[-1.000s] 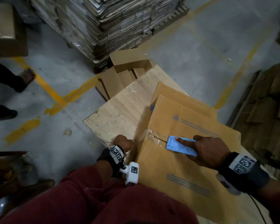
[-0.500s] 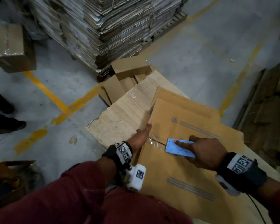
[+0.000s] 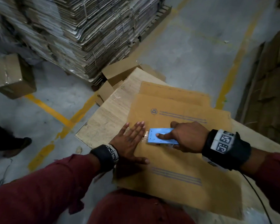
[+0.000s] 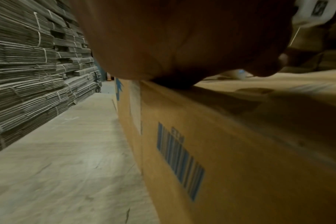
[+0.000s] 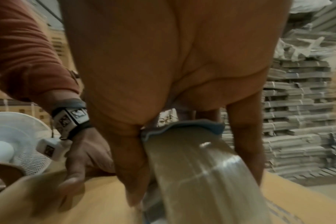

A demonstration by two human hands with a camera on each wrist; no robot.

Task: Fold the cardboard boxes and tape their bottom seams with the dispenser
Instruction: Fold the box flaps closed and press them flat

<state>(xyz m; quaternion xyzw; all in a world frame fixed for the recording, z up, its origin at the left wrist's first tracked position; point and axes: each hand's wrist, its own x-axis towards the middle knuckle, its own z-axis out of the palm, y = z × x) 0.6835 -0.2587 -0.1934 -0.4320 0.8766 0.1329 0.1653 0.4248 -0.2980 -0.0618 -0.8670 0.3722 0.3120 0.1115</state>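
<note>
On the near half of the wooden table (image 3: 107, 120), a folded cardboard box (image 3: 181, 160) stands with its taped face up, its near side reaching the table's near edge and the person's lap. The left hand (image 3: 131, 143) lies palm down on the box top near its left edge, fingers (image 3: 140, 126) straight and close together, thumb spread toward the near side; it presses the cardboard and holds nothing. Just beside its fingertips, the right hand (image 3: 187, 136) grips a blue tape dispenser (image 3: 160, 136), with the index finger stretched flat along the blue plate and the other fingers curled around the body. A short strip of clear tape (image 3: 145, 135) shines on the seam between the dispenser's front and the left fingertips. From the right wrist view, the roll of clear tape (image 5: 201, 174) sits under the palm of the right hand (image 5: 173, 68), with fingers (image 5: 246, 136) down either side of it, and the left hand (image 5: 82, 154) rests on the cardboard just beyond. From the left wrist view, the box's side wall (image 4: 230, 159) shows a blue barcode and stands on the table (image 4: 58, 159), with the left hand (image 4: 173, 37) pressed on the upper edge. More flat cardboard (image 3: 173, 92) lies beyond the box toward the table's far right corner. Past the far edge, a tall pile of bundled flat cartons (image 3: 74, 33) stands on the floor (image 3: 200, 46), which carries yellow lines.
</note>
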